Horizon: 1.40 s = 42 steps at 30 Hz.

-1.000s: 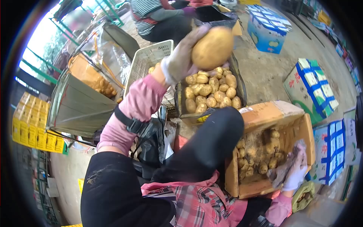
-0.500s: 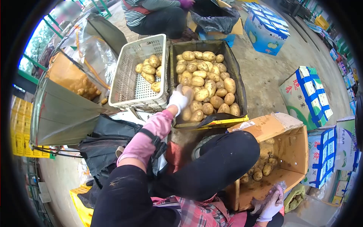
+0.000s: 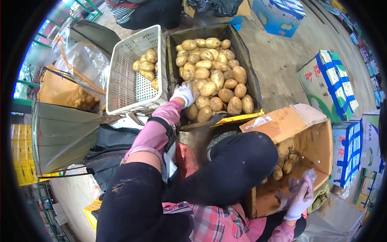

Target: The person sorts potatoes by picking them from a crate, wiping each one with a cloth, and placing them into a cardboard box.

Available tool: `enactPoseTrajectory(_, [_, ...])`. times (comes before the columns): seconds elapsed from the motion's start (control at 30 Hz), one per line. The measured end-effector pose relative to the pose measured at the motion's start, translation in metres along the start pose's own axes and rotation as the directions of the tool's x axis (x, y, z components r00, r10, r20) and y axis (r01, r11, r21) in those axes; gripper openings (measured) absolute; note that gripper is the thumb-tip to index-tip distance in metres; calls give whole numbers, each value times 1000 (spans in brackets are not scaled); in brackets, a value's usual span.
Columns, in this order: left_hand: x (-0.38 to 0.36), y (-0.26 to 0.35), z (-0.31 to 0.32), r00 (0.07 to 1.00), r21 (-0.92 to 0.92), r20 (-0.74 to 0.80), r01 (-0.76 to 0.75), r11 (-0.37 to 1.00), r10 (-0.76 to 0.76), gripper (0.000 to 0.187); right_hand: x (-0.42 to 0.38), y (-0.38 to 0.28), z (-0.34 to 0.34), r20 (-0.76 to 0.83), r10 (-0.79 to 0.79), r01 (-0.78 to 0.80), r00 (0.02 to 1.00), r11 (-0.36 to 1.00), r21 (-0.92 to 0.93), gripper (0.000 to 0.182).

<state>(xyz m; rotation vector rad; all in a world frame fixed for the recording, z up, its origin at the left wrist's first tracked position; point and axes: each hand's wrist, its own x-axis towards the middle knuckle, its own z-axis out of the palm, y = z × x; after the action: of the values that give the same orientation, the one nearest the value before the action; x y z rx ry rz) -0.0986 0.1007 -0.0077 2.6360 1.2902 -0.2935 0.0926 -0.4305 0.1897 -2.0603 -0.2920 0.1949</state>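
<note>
My left hand (image 3: 185, 93), in a white glove, reaches over the near left edge of a dark-lined crate (image 3: 254, 72) full of potatoes (image 3: 218, 79). Its fingers are apart and rest against potatoes at that edge, with none visibly gripped. At the lower right, my right hand (image 3: 301, 201), also gloved, is closed on a crumpled purple-grey piece of thin material (image 3: 293, 188). That hand is over the near side of an open cardboard box (image 3: 312, 147) with smaller potatoes (image 3: 288, 166) inside. A white plastic basket (image 3: 115, 76) with several potatoes (image 3: 147, 64) stands left of the crate.
Another person (image 3: 155, 14) sits beyond the basket, near a box lined with a black bag (image 3: 215, 7). Blue and white cartons (image 3: 276, 18) stand on the floor at the right. My knee (image 3: 250, 155) is between the crate and cardboard box. An orange net sack (image 3: 60, 90) lies left.
The view has shifted, so the crate and basket appear higher and further left. My left hand has stayed at the crate's left edge. My right hand is raised slightly, still holding the crumpled material.
</note>
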Motion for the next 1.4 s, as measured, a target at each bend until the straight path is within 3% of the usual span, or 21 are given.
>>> enactPoseTrajectory(0.13, [0,6,-28,945,102,299,108,989,-134,92,19,-12,-25,7,-159,159,987,987,-20,31])
enactPoseTrajectory(0.2, [-2,4,-51,953,69,303,-13,998,-8,72,31,-23,-38,-5,-169,169,986,985,-31,31])
enactPoseTrajectory(0.23, [7,8,-51,934,65,346,76,995,-94,79,38,-29,-48,-41,-147,147,988,989,-7,31])
enactPoseTrajectory(0.27, [18,3,-43,977,-87,197,97,991,-78,83,48,-32,-58,-58,-165,168,985,984,61,31])
enactPoseTrajectory(0.3, [28,8,-51,991,-251,110,-41,967,70,80,55,-41,-65,-85,-140,151,987,979,136,29])
enactPoseTrajectory(0.33, [41,16,-73,982,-398,3,-174,901,190,78,64,-44,-69,-128,-235,254,964,954,158,28])
enactPoseTrajectory(0.37, [26,49,-126,879,-342,-56,-462,818,473,60,75,-43,-75,-157,-276,300,948,941,158,27])
enactPoseTrajectory(0.4, [7,84,-181,695,-283,-109,-707,648,711,44,82,-41,-77,-196,-275,315,941,924,217,26])
enactPoseTrajectory(0.43, [6,112,-220,566,-209,-107,-817,538,818,48,91,-35,-80,-210,-314,361,926,901,243,24])
enactPoseTrajectory(0.57, [-139,301,-323,563,-675,-33,-622,397,826,44,89,-17,-82,-310,-271,377,911,851,366,22])
enactPoseTrajectory(0.63, [-131,361,-287,245,-598,61,-767,232,968,43,84,-10,-93,-325,-301,397,896,872,288,22])
enactPoseTrajectory(0.7, [-133,416,-210,14,-570,224,-809,143,974,38,82,-16,-108,-332,-328,430,885,848,309,22])
enactPoseTrajectory(0.77, [-158,457,-113,181,-341,520,-852,398,834,38,79,-18,-119,-391,-293,436,872,828,352,19])
enactPoseTrajectory(0.8, [-192,468,-101,397,-128,730,-720,682,556,47,76,-19,-126,-406,-283,434,869,830,351,19])
enactPoseTrajectory(0.83, [-172,470,-32,312,99,868,-871,480,387,51,72,-19,-131,-420,-272,430,866,833,348,20])
enactPoseTrajectory(0.87, [-156,454,32,314,173,909,-882,438,275,50,67,-21,-132,-433,-240,431,869,796,425,19])
enactPoseTrajectory(0.9, [-142,439,77,186,141,978,-926,351,98,52,64,-20,-135,-436,-270,453,858,798,397,19])
enactPoseTrajectory(0.93, [-136,425,106,154,144,988,-937,319,8,51,63,-18,-140,-440,-302,477,846,799,367,19])
enactPoseTrajectory(1.07, [-139,378,151,247,238,969,-920,310,-13,51,66,-10,-148,-457,-365,544,811,757,362,17])
enactPoseTrajectory(1.27, [-142,378,158,295,281,955,-905,321,-3,51,68,1,-154,-504,-476,615,721,774,149,15])
enactPoseTrajectory(1.4, [-147,376,160,296,272,955,-897,347,16,52,63,-12,-153,-538,-368,579,758,760,296,13])
